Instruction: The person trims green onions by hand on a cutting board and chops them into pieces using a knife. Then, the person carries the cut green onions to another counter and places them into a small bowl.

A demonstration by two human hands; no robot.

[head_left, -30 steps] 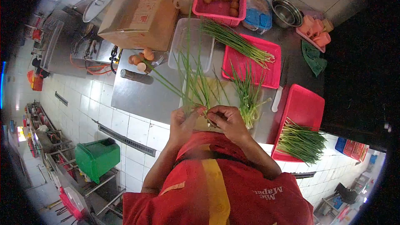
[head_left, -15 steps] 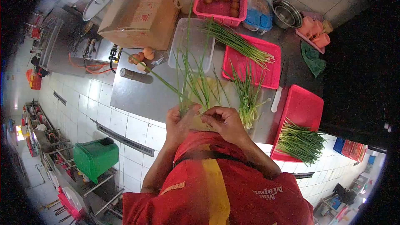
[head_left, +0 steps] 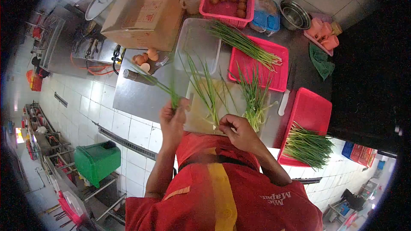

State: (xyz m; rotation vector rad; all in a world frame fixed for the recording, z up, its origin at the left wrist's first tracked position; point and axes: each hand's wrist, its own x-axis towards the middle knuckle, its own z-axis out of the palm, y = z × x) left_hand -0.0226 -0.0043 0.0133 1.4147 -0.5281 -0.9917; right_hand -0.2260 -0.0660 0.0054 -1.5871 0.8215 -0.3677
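My left hand (head_left: 173, 117) is closed round a few green onion stalks (head_left: 158, 84), raised left of the cutting board (head_left: 195, 117) and blurred by motion. At the board's near edge, my right hand (head_left: 236, 129) has its thumb and index finger pinched beside the root ends of some loose green onions (head_left: 208, 96); what lies between the fingertips is too small to name. A thicker bunch of green onions (head_left: 255, 102) rests on the board's right side.
Behind the board are a clear plastic tray (head_left: 195, 45), a pink tray (head_left: 274, 70) with green onions across it, and a pink basket (head_left: 227, 15) of eggs. A knife (head_left: 283, 102) lies right, beside a red tray (head_left: 314, 107). Eggshells (head_left: 145, 67) and a cardboard box (head_left: 145, 13) stand left.
My left hand has moved left and slightly up, away from my right hand, carrying its stalks. My right hand has shifted slightly right and down.
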